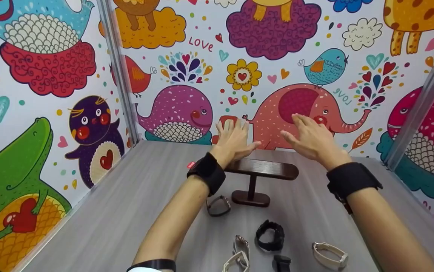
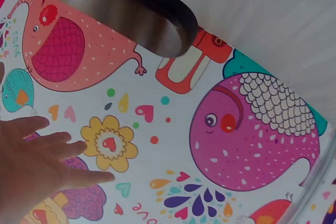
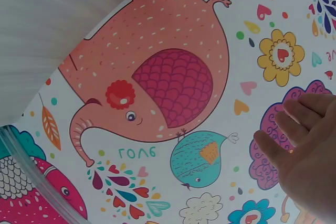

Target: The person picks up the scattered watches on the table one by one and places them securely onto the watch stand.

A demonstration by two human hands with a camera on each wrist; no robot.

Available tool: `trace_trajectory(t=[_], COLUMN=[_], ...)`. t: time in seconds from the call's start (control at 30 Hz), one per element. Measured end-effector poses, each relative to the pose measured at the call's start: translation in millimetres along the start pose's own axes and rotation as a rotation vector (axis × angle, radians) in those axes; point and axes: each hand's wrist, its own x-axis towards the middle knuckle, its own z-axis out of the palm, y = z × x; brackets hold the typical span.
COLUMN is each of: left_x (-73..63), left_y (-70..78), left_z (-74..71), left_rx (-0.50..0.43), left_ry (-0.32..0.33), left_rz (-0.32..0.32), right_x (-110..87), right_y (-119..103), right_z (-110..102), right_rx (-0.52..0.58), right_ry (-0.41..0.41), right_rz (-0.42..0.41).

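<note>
Both hands are raised with straight, spread fingers and hold nothing. The left hand (image 1: 234,141) hovers over the left end of a dark brown wooden T-shaped stand (image 1: 266,169); in the left wrist view its fingers (image 2: 63,174) stretch out before the wall, and the stand's bar (image 2: 142,14) shows rounded at its end. Farther right, the right hand (image 1: 313,141) is held above and beyond the stand's right end, apart from it. The right wrist view shows that hand (image 3: 310,150) touching nothing visible. The stand's bar has no watch visible on it.
Watches lie on the grey table (image 1: 145,204): one with a dark strap (image 1: 219,206) by the stand's base, a black one (image 1: 270,236), a beige one (image 1: 329,255), a pale-strapped one (image 1: 239,255) and a dark one (image 1: 282,262) at the front edge. Cartoon-printed walls (image 1: 209,71) enclose the table.
</note>
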Motion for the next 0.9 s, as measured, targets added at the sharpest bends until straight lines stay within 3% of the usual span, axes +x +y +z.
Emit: trace_trajectory(t=[0.5,0.9], left_x=[-28.2,-55.4], left_y=[19.7,30.3], left_z=[24.7,35.3], left_rx=[-0.079,-0.043], left_ry=[-0.046,-0.005], left_rz=[0.139,0.289], right_x=[-36.0,-62.8], right_y=[-3.1,-12.2], right_z=[30.0,54.3], right_rx=[0.041,0.040], right_ry=[0.038,0.114], right_rz=[-0.039,-0.140])
